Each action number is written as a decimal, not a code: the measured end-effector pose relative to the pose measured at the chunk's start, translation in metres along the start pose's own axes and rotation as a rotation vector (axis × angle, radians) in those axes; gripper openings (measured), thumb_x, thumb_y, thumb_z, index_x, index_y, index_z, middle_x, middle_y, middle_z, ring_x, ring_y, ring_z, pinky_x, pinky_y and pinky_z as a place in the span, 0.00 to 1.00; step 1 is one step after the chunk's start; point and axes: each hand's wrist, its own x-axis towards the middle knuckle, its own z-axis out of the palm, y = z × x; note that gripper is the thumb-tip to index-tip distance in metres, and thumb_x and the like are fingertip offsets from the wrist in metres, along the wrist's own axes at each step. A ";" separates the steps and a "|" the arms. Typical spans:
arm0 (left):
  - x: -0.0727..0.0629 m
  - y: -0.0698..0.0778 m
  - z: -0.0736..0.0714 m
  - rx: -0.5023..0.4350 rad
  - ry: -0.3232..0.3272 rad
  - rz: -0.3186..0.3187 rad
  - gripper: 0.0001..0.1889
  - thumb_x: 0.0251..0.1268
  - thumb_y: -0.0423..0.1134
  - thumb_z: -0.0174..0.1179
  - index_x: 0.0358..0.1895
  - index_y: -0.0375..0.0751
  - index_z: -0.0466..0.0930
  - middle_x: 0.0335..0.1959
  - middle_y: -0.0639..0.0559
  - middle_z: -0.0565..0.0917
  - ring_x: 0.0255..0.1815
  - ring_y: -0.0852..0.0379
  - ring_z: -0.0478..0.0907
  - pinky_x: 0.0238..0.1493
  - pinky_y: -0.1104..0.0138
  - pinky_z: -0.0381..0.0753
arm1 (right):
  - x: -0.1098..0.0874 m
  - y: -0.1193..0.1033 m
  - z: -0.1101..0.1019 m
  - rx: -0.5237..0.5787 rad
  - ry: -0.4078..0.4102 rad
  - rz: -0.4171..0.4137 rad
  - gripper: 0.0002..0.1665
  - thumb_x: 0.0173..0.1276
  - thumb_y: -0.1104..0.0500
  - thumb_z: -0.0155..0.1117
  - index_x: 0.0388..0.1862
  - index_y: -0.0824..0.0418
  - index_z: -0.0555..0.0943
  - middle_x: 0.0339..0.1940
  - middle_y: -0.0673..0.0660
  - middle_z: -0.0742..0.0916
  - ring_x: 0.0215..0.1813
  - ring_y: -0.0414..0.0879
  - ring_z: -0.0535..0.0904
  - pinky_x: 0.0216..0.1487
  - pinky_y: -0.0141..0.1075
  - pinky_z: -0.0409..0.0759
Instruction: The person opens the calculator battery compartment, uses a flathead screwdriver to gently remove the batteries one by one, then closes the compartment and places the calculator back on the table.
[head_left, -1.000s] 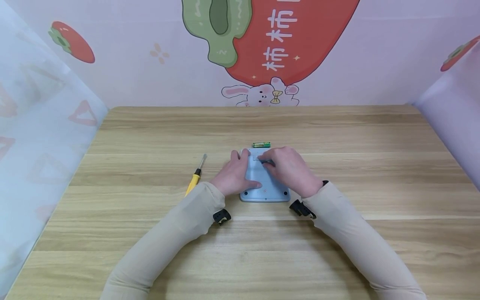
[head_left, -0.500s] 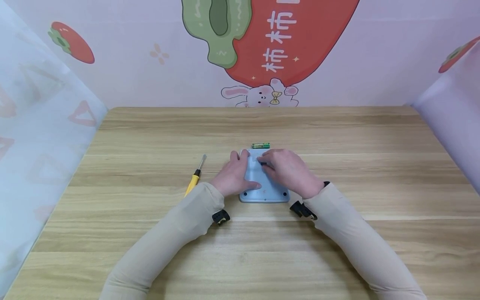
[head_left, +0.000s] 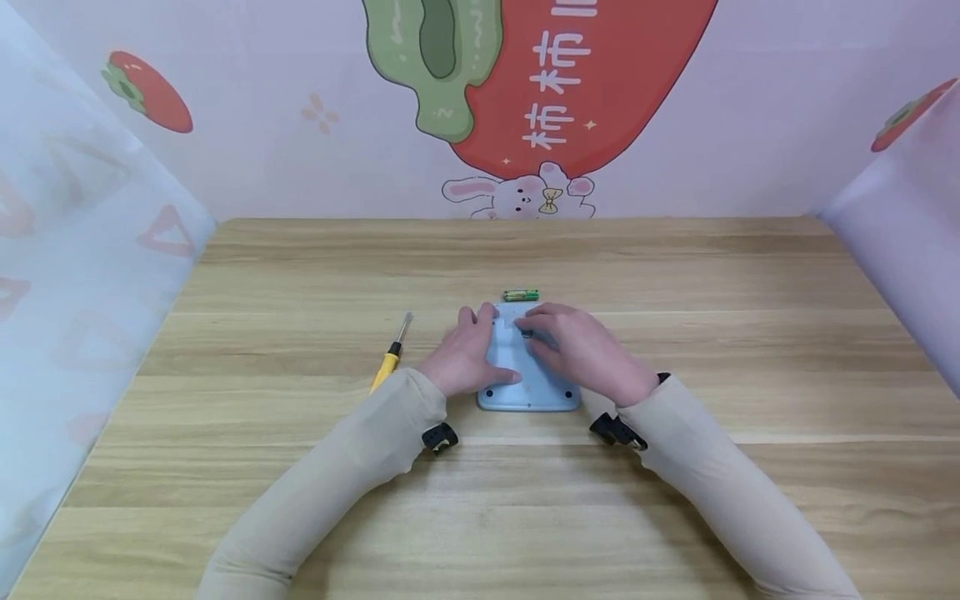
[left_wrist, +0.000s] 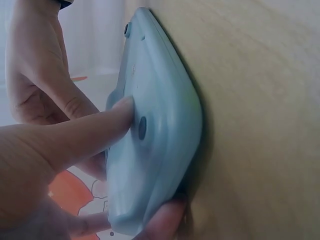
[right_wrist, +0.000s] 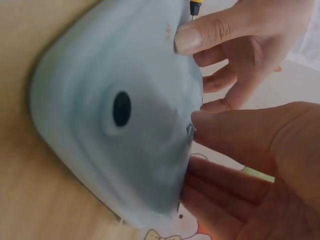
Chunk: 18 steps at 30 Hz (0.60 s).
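A flat light-blue device [head_left: 531,392], like a calculator lying face down, rests on the wooden table. Dark round feet show near its closest corners. My left hand [head_left: 461,354] grips its left side, with the thumb [left_wrist: 107,122] pressed on the back and fingers at the edge. My right hand [head_left: 588,350] has bent fingers and thumb over the upper right of the back. Between them shows a small dark spot [head_left: 527,333]; in the right wrist view a small metallic bit [right_wrist: 190,131] touches the thumb tip. Whether it is pinched or part of the device cannot be seen.
Just beyond the device lie green batteries [head_left: 521,295]; how many is hard to tell. A yellow-handled screwdriver [head_left: 390,362] lies left of the left hand, its handle end hidden by the sleeve. A printed cloth wall [head_left: 300,167] stands behind the table.
My right wrist has shifted slightly right and nearer, and the gap between its thumb and fingers looks wider. The left hand keeps its hold. The whole head view has tilted a little.
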 end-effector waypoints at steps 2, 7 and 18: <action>0.000 0.000 0.000 -0.002 0.007 -0.007 0.48 0.53 0.50 0.71 0.72 0.40 0.51 0.59 0.37 0.64 0.46 0.45 0.71 0.46 0.59 0.77 | -0.002 0.002 0.000 0.015 0.009 0.018 0.22 0.66 0.60 0.64 0.59 0.64 0.79 0.59 0.63 0.80 0.62 0.56 0.75 0.62 0.50 0.74; 0.000 -0.001 0.000 -0.016 0.014 -0.035 0.52 0.50 0.51 0.72 0.73 0.37 0.48 0.57 0.38 0.65 0.45 0.46 0.71 0.44 0.61 0.77 | -0.009 0.008 -0.002 0.045 0.067 0.114 0.24 0.67 0.59 0.63 0.60 0.68 0.76 0.60 0.67 0.78 0.61 0.60 0.75 0.60 0.51 0.74; -0.003 -0.007 -0.013 -0.087 -0.028 -0.036 0.41 0.66 0.51 0.59 0.71 0.30 0.51 0.59 0.35 0.68 0.53 0.46 0.71 0.58 0.57 0.74 | -0.020 0.019 -0.002 0.061 0.070 0.160 0.26 0.67 0.59 0.64 0.61 0.67 0.75 0.55 0.69 0.80 0.50 0.58 0.82 0.47 0.46 0.82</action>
